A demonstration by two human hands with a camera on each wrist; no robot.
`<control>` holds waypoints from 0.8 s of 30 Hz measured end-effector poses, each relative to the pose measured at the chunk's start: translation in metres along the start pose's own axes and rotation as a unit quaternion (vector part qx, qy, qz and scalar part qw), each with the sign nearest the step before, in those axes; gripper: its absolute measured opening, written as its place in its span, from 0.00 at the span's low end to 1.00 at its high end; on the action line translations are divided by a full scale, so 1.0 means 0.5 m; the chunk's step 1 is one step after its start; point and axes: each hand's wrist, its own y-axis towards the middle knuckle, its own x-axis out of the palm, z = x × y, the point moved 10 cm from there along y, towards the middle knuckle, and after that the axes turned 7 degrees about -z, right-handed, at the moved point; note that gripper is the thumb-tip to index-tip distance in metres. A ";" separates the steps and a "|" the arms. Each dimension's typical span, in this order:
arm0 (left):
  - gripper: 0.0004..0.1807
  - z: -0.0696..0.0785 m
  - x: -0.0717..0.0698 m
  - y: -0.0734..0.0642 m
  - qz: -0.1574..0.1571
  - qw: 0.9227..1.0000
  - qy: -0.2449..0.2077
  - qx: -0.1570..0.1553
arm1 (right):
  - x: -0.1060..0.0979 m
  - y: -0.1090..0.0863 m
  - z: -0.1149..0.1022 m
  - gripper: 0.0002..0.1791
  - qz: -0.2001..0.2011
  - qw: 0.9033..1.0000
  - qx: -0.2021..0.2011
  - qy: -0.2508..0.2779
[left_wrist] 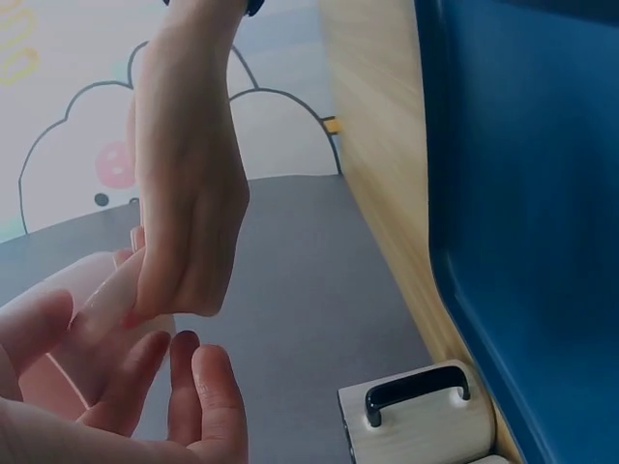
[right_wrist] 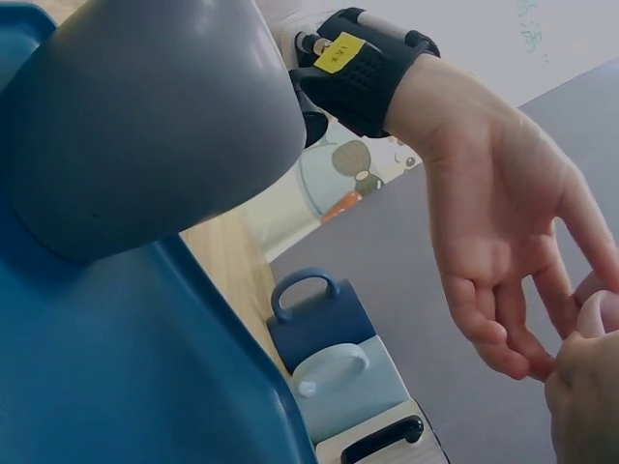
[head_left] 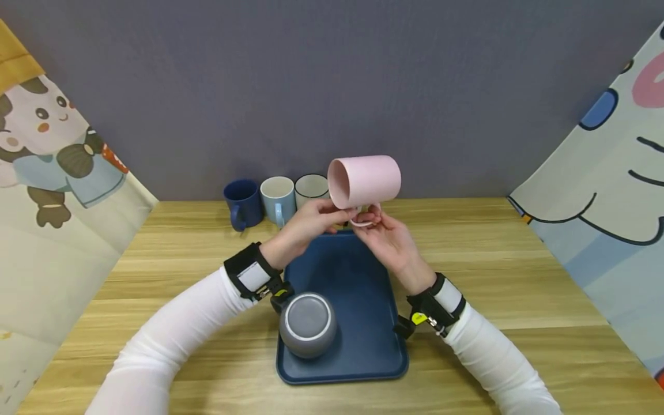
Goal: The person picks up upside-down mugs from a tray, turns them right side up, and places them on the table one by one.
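A pink mug (head_left: 372, 180) is held on its side above the far end of the blue tray (head_left: 358, 288), its mouth facing left and its handle hanging down. My right hand (head_left: 391, 242) grips the handle with curled fingers. At the lower rim, beside the handle, my left hand (head_left: 306, 227) pinches the mug between thumb and forefinger. The left hand's other fingers are loosely bent in the left wrist view. A grey bowl-like vessel (head_left: 309, 325) sits upside down on the tray's near left part.
Along the back wall stand a dark blue mug (head_left: 248, 199), a light blue mug (head_left: 278, 196) and a white mug (head_left: 311, 185) with a black rim. The white mug's black handle (left_wrist: 416, 387) shows in the left wrist view. Wooden tabletop (head_left: 482, 248) surrounds the tray.
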 end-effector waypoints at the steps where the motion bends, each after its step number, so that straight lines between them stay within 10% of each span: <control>1: 0.17 0.000 0.000 0.000 0.001 1.000 -0.005 0.000 | 0.000 0.001 0.002 0.16 0.000 1.000 0.000 0.004; 24: 0.18 0.003 -0.007 0.000 0.019 0.992 -0.121 0.031 | -0.029 0.005 0.020 0.13 0.027 0.999 0.027 -0.020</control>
